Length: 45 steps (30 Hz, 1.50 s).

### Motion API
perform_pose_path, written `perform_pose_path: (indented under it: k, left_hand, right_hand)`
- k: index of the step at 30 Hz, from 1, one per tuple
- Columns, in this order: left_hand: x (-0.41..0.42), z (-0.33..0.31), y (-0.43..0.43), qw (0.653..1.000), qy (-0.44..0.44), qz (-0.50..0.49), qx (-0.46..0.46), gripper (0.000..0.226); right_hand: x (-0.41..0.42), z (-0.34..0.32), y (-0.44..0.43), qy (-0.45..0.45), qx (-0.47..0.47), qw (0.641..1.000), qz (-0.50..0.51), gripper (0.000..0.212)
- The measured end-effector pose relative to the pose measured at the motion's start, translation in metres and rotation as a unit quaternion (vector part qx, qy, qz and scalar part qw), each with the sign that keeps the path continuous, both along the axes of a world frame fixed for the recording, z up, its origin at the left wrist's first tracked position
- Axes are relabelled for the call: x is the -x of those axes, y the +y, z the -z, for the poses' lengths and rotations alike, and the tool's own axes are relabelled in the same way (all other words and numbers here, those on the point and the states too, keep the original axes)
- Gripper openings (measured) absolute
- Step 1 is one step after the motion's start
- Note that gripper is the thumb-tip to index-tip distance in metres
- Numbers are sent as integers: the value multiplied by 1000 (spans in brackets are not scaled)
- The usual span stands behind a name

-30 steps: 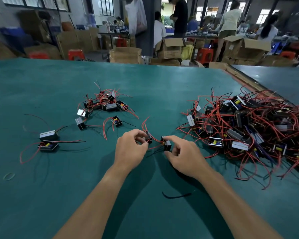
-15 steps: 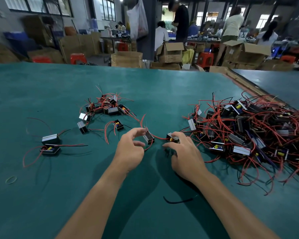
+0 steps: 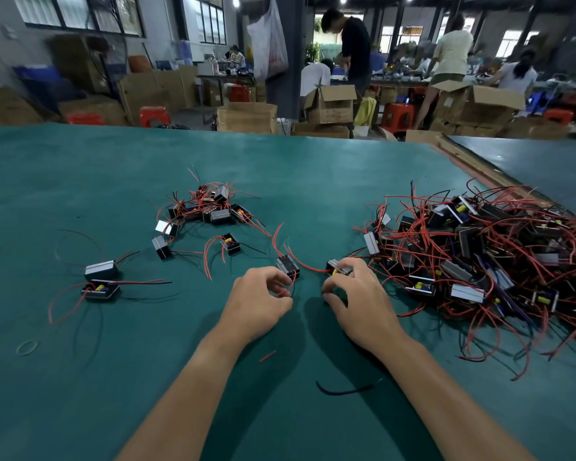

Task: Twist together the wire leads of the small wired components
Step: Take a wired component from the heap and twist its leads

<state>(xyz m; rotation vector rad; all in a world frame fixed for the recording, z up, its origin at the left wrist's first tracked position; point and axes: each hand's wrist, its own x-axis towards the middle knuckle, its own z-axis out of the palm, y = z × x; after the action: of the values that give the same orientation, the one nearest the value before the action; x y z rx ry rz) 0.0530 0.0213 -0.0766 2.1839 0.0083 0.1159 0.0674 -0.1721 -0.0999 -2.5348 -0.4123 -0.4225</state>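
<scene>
The left hand is curled, thumb and forefinger pinching a red lead of the black component, which lies on the green surface just beyond its fingertips; the right hand curls its fingers over a second component (a yellow part shows on it); a red wire arcs between the two; right of the right hand sprawls a big heap of the same parts; a smaller cluster lies beyond the left hand.
</scene>
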Motion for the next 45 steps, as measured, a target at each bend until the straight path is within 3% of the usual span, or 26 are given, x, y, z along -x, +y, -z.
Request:
perform_pose_path:
  k: [4, 7, 11, 17, 29, 36, 45]
  left_hand:
    - [2, 0, -4, 1000, -28, 10, -6, 20]
    - [3, 0, -10, 998, -35, 8, 46, 17]
    - [3, 0, -13, 991, -12, 0, 134, 13]
    - [3, -4, -13, 986, -21, 13, 165, 18]
    - [3, -10, -18, 972, -3, 24, 233, 30]
    - [2, -10, -16, 960, -14, 15, 280, 17]
    - [1, -1, -14, 979, -24, 28, 201, 7]
  right_hand:
    - [3, -3, -5, -42, -89, 995, -1, 5]
    - [6, -9, -8, -70, -148, 987, -4, 5]
    - [9, -14, -6, -43, -235, 971, 6, 6]
    - [9, -17, -2, -3, -335, 942, 2, 19]
    - [10, -24, -5, 17, -386, 922, 7, 17]
    - [11, -28, -11, 7, -412, 909, 55, 14]
    - [7, -26, -19, -50, -411, 900, 137, 16]
